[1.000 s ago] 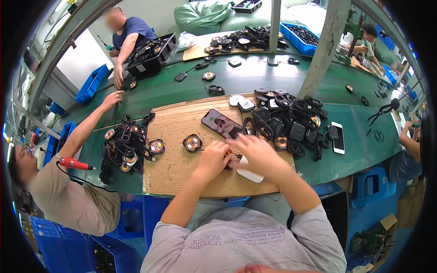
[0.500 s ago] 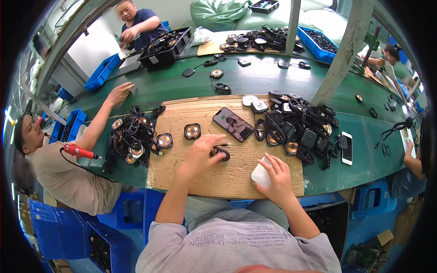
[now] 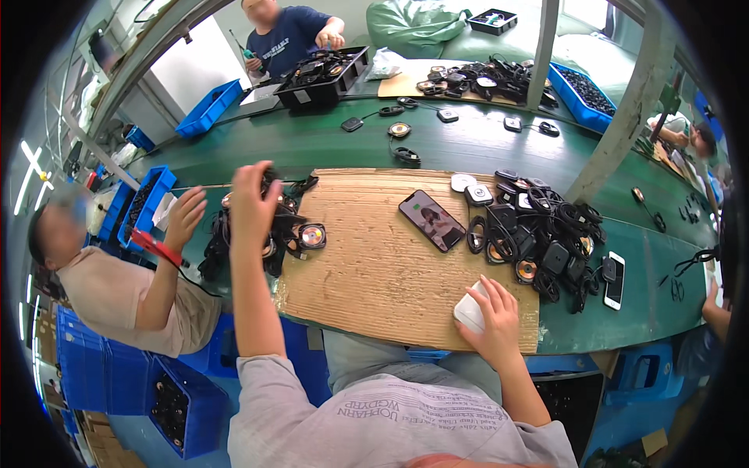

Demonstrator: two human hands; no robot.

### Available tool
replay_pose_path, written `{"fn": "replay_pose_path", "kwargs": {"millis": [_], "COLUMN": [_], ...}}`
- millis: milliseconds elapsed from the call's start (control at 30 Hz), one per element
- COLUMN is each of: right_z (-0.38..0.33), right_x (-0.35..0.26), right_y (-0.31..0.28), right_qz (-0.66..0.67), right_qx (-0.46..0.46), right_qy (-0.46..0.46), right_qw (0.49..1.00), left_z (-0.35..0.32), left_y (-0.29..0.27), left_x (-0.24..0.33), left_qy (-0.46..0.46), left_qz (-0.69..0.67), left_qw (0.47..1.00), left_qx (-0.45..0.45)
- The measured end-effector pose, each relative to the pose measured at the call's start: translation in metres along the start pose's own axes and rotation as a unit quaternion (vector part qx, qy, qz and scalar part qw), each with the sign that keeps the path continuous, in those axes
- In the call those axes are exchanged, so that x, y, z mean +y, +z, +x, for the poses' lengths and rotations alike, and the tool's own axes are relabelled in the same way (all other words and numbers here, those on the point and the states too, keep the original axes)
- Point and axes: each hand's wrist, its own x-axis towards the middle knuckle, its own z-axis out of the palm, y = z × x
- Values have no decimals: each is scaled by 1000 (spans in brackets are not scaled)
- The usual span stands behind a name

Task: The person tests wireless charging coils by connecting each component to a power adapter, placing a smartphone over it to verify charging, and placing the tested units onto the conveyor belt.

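Note:
My left hand (image 3: 251, 195) is raised over the left heap of charging pads with black cables (image 3: 221, 242), fingers bent. A dark piece (image 3: 271, 178), apparently an opened charging pad with its cable, shows between thumb and fingers, mostly hidden. At the heap's right edge lies an opened round-cored pad (image 3: 312, 235) with a copper-coloured coil. My right hand (image 3: 495, 316) grips a white rounded-square block (image 3: 470, 310) on the cardboard (image 3: 367, 288), near its front edge. A phone (image 3: 431, 221) with a lit screen lies at the back of the cardboard.
A second heap of charging pads and cables (image 3: 550, 246) covers the right side, beside a white phone (image 3: 614, 281). Loose pads lie on the green belt (image 3: 328, 148). A co-worker (image 3: 117, 288) sits at left near a red screwdriver (image 3: 156, 247); another (image 3: 285, 39) stands behind a black crate (image 3: 320, 90).
My left hand has moved from the cardboard's middle to the left heap; the opened pad and coiled cable are gone from there. My right hand stays on the white block. The view has shifted.

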Motion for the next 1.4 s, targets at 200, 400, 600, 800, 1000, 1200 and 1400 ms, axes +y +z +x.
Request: {"fn": "replay_pose_path", "kwargs": {"millis": [200, 400, 600, 800, 1000, 1200, 1400], "right_z": [5, 5, 7, 6, 11, 21, 21], "right_x": [0, 1, -2, 0, -3, 6, 6], "right_y": [3, 5, 7, 7, -2, 8, 6], "right_qz": [-1, -25, -22, -24, -26, -32, -26], "right_qx": [4, 16, 19, 8, -31, -27, -33], "right_qy": [9, 14, 14, 31, 61, 76, 80], "right_qw": [1000, 999, 999, 999, 997, 996, 996], "left_z": [-20, -10, 42, 124, 232, 204, 204], "left_y": [20, 127, 274, 326, 349, 432, 435], "left_x": [-74, -4, 24, 19, -64, -111, -89], "left_qy": [-81, 101, 199, -12, -161, -95, -33], "left_qz": [290, 46, 81, -111, -98, 90, -70], "left_qw": [954, 988, 967, 967, 963, 957, 972], "left_qx": [4, -103, -134, -229, -192, -259, -222]}}
